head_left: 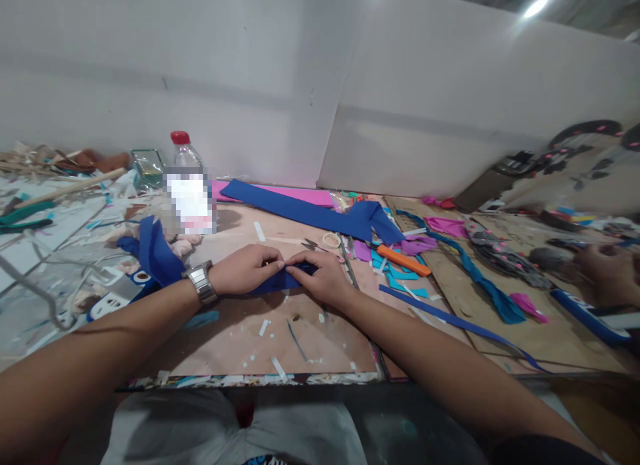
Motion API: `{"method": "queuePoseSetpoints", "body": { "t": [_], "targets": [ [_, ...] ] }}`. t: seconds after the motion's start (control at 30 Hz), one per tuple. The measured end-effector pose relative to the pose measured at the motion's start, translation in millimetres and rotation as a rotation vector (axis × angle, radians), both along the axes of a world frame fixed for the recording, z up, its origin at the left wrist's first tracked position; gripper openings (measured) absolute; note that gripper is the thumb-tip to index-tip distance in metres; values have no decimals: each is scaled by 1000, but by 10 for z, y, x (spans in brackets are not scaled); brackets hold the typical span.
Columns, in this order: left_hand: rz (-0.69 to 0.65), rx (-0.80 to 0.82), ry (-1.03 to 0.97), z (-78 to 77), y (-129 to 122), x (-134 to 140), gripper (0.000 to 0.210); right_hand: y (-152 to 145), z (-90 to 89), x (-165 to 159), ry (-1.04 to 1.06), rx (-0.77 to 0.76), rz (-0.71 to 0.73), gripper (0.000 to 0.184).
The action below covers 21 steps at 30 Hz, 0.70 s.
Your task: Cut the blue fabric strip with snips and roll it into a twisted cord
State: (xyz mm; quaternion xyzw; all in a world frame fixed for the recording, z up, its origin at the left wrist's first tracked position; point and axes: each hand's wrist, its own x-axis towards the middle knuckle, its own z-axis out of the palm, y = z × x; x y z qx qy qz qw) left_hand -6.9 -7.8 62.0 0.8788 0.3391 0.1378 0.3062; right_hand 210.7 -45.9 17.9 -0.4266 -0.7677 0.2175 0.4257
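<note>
My left hand [246, 268], with a metal watch [201, 282] on its wrist, pinches a blue fabric strip [277, 282] over the table. Close beside it, my right hand [323, 275] is closed on the same strip, thumb and fingertips nearly meeting the left ones. One end of blue cloth stands up in a fold [156, 252] left of the watch; whether it is the same strip cannot be made out. Just beyond my hands lie small scissors [314, 244] and a cream-coloured ring [331, 240].
Behind lie a wide blue strip [300, 212] and pink cloth [320, 197]. A red-capped bottle [183, 148] stands at back left. An orange cutter [404, 260] is on the right. Another person's hand [610, 275] is at far right, near a blue-and-white tool [590, 316]. Scraps litter the table [320, 345].
</note>
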Motion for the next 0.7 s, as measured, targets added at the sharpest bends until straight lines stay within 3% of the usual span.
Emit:
{"method": "queuePoseSetpoints", "body": {
  "t": [0.3,0.7],
  "targets": [
    [34,52,3,2,-30,4,29,-6,15,-5,-57,21,-15,9],
    [61,407,203,-113,-110,53,34,22,-8,-19,-37,-102,-38,8]
  ]
}}
